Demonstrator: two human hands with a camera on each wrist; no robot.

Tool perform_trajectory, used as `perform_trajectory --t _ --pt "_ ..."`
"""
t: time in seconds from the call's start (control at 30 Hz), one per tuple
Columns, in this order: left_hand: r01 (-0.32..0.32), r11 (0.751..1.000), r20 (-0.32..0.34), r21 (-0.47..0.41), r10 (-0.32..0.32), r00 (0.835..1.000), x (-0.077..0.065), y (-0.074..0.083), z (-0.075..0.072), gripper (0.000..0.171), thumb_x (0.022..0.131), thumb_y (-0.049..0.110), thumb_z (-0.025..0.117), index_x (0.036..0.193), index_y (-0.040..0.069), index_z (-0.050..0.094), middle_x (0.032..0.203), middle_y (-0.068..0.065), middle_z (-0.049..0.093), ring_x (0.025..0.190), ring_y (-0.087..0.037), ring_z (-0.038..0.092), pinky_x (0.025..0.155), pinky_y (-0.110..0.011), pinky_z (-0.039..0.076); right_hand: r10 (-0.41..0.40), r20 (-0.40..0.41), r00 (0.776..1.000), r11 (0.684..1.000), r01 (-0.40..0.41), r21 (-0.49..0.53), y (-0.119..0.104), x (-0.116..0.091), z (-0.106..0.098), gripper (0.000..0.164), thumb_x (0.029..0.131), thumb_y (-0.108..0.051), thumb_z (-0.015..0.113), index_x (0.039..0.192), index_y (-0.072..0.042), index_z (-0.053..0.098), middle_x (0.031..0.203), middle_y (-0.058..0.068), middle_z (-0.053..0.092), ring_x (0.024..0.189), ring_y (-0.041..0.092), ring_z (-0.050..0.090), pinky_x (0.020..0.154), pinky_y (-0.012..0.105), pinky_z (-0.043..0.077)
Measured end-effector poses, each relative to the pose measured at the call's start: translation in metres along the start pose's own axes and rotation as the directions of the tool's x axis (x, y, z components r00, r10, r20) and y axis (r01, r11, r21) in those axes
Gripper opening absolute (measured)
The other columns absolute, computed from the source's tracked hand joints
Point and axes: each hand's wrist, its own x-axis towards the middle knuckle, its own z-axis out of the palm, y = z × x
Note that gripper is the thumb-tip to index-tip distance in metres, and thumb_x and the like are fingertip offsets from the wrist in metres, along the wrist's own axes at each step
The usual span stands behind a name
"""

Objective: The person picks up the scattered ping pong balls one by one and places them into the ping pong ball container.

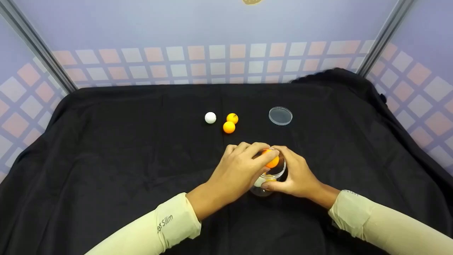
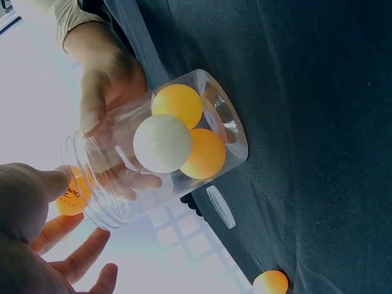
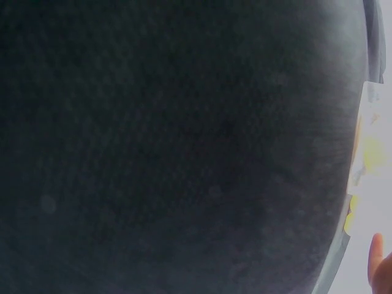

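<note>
My left hand (image 1: pixel 239 168) pinches an orange ping-pong ball (image 1: pixel 272 161) between thumb and fingers, right at the mouth of a clear plastic jar (image 1: pixel 261 192). Around the jar's side curls my right hand (image 1: pixel 300 177), holding it upright on the black cloth. Through the jar wall, the left wrist view shows a white ball (image 2: pixel 162 144) and two orange balls (image 2: pixel 205 154) near the bottom. Dark printing shows on the pinched ball (image 2: pixel 73 195) there. The right wrist view is mostly dark cloth, with a bit of a hand (image 3: pixel 381 269) at its lower right edge.
Beyond the hands, a white ball (image 1: pixel 210 118) lies left of two orange balls (image 1: pixel 229 127) that sit close together. A round clear lid (image 1: pixel 280 116) lies flat to their right. Black cloth (image 1: pixel 116 159) covers the table, with panel walls (image 1: pixel 212 24) behind.
</note>
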Motion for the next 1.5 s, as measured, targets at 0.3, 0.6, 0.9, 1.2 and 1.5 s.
perform_trajectory --t 0.3,0.6,0.9,1.2,1.5 --pt "0.01 1.0 -0.006 -0.001 -0.01 1.0 0.0 0.0 0.001 0.04 0.094 0.025 0.073 0.133 0.029 0.064 0.129 0.005 0.066 0.103 -0.017 0.065 0.078 -0.036 0.048 -0.023 -0.013 1.0 1.0 0.023 -0.003 0.002 0.0 0.001 0.088 0.064 -0.051 0.094 0.135 -0.014 0.057 0.124 -0.004 0.065 0.105 0.011 0.065 0.089 0.026 0.053" --pt "0.055 0.997 0.004 -0.054 -0.055 0.998 0.006 -0.01 0.003 0.041 0.092 0.033 0.074 0.132 0.028 0.065 0.131 0.004 0.066 0.109 -0.02 0.064 0.081 -0.04 0.047 -0.035 -0.019 0.999 0.999 0.035 0.012 0.002 -0.001 0.001 0.087 0.065 -0.049 0.094 0.135 -0.013 0.057 0.122 -0.003 0.067 0.107 0.016 0.067 0.095 0.022 0.05" --pt "0.304 0.952 0.027 0.024 -0.304 0.952 0.03 -0.077 0.031 0.04 0.097 0.043 0.065 0.134 0.026 0.065 0.129 0.001 0.066 0.112 -0.032 0.063 0.084 -0.051 0.048 -0.014 -0.014 1.0 0.998 0.015 0.058 0.002 0.0 0.0 0.085 0.064 -0.045 0.096 0.132 -0.011 0.057 0.119 -0.003 0.069 0.11 0.018 0.068 0.101 0.016 0.046" --pt "0.495 0.856 0.265 0.15 -0.517 0.814 0.034 -0.12 0.072 0.046 0.096 0.042 0.068 0.139 0.03 0.061 0.133 -0.007 0.06 0.12 -0.036 0.055 0.091 -0.06 0.041 -0.01 -0.014 1.0 0.997 0.011 0.072 0.002 -0.001 0.002 0.084 0.064 -0.043 0.096 0.131 -0.01 0.058 0.12 -0.004 0.069 0.111 0.015 0.067 0.102 0.016 0.046" --pt "0.5 0.833 0.283 0.234 -0.551 0.785 0.033 -0.125 0.086 0.042 0.094 0.026 0.073 0.135 0.027 0.062 0.128 -0.009 0.061 0.116 -0.038 0.052 0.089 -0.064 0.041 -0.002 -0.008 1.0 0.998 0.003 0.069 0.0 0.001 0.002 0.083 0.064 -0.043 0.096 0.13 -0.009 0.058 0.119 -0.004 0.069 0.111 0.016 0.067 0.101 0.016 0.046"
